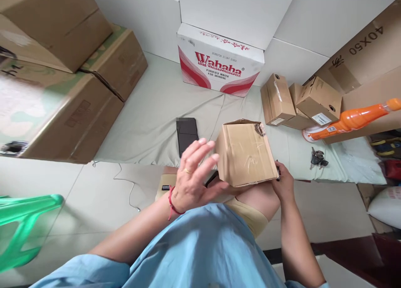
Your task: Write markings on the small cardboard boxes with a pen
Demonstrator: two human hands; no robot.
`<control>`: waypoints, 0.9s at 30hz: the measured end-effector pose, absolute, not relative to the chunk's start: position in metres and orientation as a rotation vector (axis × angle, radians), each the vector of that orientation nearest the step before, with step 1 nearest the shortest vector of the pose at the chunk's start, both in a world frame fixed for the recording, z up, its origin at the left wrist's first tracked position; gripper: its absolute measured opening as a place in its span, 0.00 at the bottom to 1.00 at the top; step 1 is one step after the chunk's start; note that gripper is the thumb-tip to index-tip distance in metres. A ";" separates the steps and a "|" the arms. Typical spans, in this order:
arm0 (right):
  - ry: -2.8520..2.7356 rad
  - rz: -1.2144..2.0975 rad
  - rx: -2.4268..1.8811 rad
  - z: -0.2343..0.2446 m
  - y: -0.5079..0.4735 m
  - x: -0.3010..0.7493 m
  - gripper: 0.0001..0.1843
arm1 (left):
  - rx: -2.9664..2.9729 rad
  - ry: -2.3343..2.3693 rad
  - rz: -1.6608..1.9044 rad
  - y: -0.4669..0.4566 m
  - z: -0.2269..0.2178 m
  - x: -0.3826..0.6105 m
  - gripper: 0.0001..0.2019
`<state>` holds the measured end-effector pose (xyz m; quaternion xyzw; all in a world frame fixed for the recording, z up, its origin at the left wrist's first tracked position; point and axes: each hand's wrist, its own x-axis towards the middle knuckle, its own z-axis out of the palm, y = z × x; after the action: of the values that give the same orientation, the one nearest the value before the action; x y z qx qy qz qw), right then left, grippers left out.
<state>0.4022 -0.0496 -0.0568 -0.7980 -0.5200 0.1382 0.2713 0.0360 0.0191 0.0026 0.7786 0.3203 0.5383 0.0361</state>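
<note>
A small, square-sided box of brown cardboard (pixel 247 154) is between the person's two hands, in front of the blue shirt (pixel 203 250). It covers part of the near edge of the long desk with a pale green cloth (pixel 150 125), and I cannot tell what it rests on. One top corner has a dark, torn spot. The left hand (pixel 196 181) is by the box's left side, with its fingers spread wide and nothing in them. I cannot tell if it touches the box. The right hand (pixel 284 181) is at the box's lower right corner, its fingers bent. A bit of something dark shows there, but I cannot tell what the fingers hold. A flat black thing like a phone (pixel 187 133) lies near the left hand. Farther right are a bunch of keys (pixel 318 156) and an orange bottle (pixel 351 120).
</note>
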 end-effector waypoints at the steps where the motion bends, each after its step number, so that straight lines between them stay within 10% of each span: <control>1: -1.424 0.381 -2.161 -0.061 -0.045 0.406 0.28 | 2.337 1.126 1.627 0.018 -0.010 0.027 0.31; 7: -1.330 0.186 -2.198 -0.083 0.012 0.411 0.25 | 1.859 1.958 1.026 0.025 -0.072 -0.008 0.34; 14: -1.065 0.011 -2.145 -0.103 0.037 0.408 0.39 | 1.876 2.214 0.244 0.053 -0.047 0.023 0.48; 27: -1.046 0.054 -2.037 -0.101 0.018 0.402 0.25 | 1.716 2.180 0.105 0.088 -0.027 0.027 0.58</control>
<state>0.4021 0.0184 -0.1008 -0.8099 -0.4160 0.0214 0.4129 0.0270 0.0878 -0.0268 0.6078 0.7722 0.0372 0.1815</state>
